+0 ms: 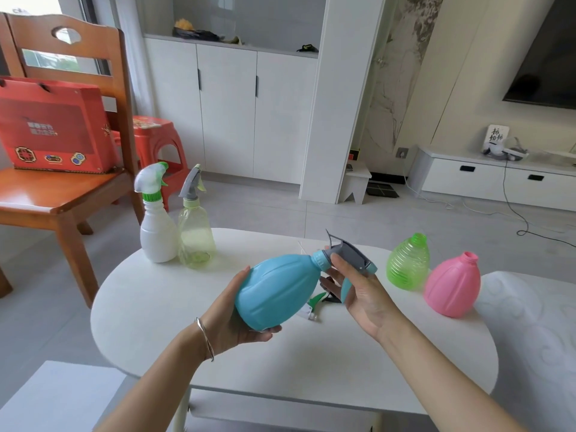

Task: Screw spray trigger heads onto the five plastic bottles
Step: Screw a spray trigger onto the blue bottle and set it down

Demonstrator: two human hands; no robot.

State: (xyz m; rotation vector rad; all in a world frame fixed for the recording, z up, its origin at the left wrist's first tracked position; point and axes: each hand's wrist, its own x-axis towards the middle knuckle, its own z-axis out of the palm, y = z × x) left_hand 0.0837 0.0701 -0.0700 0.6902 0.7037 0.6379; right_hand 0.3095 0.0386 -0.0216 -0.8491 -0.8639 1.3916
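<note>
Blue bottle [277, 294] tilted above white table [149, 310] centre, left hand [238, 319] cupped closed around its base, right hand [358, 291] gripping grey trigger head [352, 254] at its neck. Bare tabletop toward 6 o'clock edge. Two capped bottles, white bottle [157, 229] and clear bottle [196, 235], at 10 o'clock; two open, green bottle [406, 263] and pink bottle [452, 285], at 2 o'clock. One loose green-white trigger [313, 307] beneath.
</note>
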